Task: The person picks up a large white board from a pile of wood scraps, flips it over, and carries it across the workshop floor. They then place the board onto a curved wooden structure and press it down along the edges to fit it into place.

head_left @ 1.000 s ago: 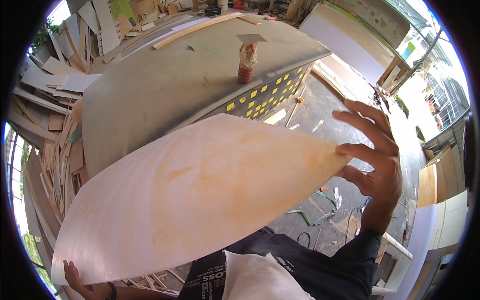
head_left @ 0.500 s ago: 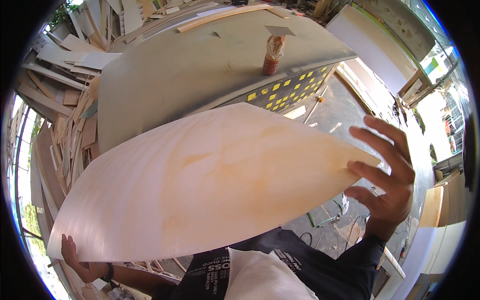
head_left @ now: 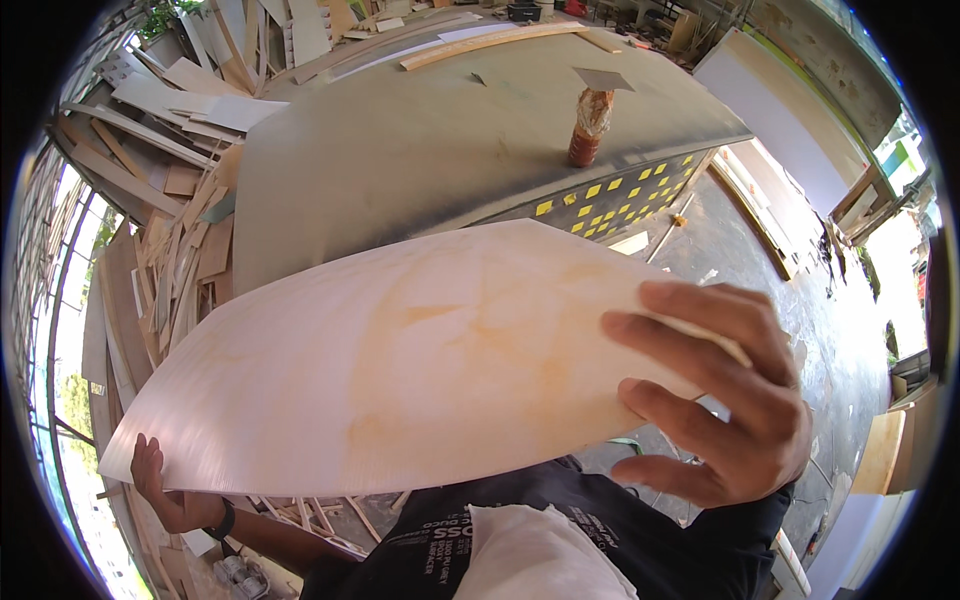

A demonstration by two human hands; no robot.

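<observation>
A large pale panel (head_left: 430, 340) with yellowish patches lies tilted across the middle, rounded on its left side and angled at its far right. My left hand (head_left: 165, 490) holds the panel's lower left edge, fingers showing over its face; the thumb is hard to make out. Over the panel's right end is my right hand (head_left: 730, 390), its fingers spread wide and curved toward the surface. Whether its fingertips touch the panel I cannot tell. Nothing sits between those fingers.
Beyond the panel stands a large grey-topped table (head_left: 380, 170) with a yellow-squared dark side. A taped reddish cylinder (head_left: 588, 130) and a thin wooden strip (head_left: 490, 45) rest on it. Wood offcuts (head_left: 180, 200) pile up at left. A white sheet (head_left: 775, 110) leans at far right.
My right hand has moved left and inward from the panel's right tip, over its face. My left hand keeps to the left edge. The whole view has shifted slightly.
</observation>
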